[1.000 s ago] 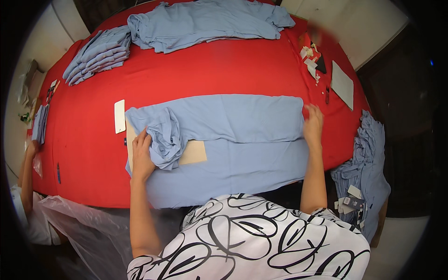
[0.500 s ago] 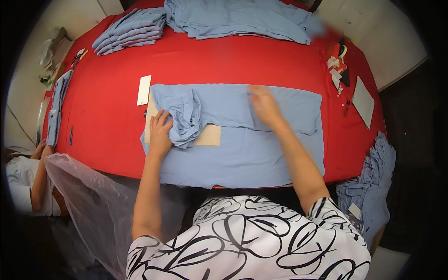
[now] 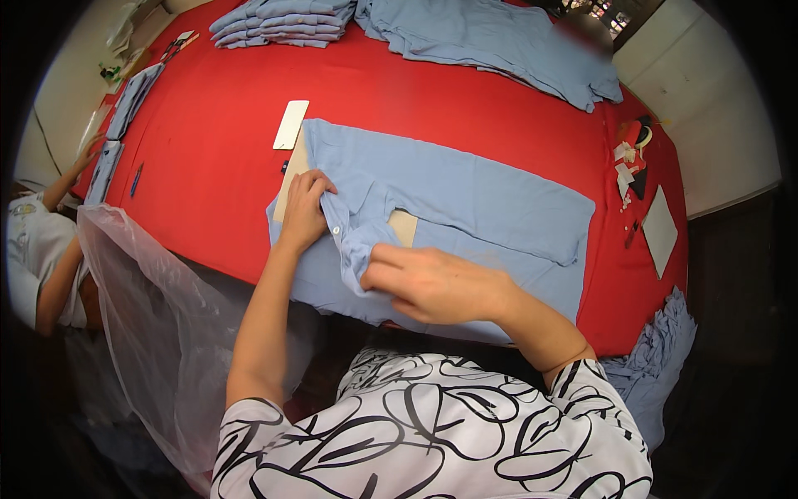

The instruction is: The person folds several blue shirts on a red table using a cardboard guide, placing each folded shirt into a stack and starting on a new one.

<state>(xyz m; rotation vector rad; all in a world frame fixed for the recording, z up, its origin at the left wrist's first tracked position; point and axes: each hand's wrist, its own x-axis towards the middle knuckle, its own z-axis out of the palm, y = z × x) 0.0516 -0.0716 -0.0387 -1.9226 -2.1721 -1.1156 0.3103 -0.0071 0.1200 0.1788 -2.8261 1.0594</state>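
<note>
A light blue shirt [image 3: 465, 191] lies spread on the red-covered table before me, partly folded over a beige board [image 3: 405, 226]. At the board's left edge my left hand [image 3: 306, 209] pinches a fold of the shirt, with a small white button just beside it. My right hand [image 3: 428, 283] is closed on a bunched part of the shirt nearer to my body and draws it up off the layer below. The fingertips of the right hand are partly hidden in the cloth.
A white card [image 3: 290, 125] lies beyond the board. Folded blue shirts [image 3: 287, 21] and a loose pile [image 3: 490, 50] stand at the back. Tape and scraps [image 3: 632, 154] lie right, near a white sheet [image 3: 660, 233]. Clear plastic [image 3: 158, 308] hangs left, beside another person [image 3: 50, 249].
My right hand has come from the far flat part of the shirt toward me and gripped the bunched cloth. That bundle is opened out and pulled nearer. My left hand now pinches the fabric.
</note>
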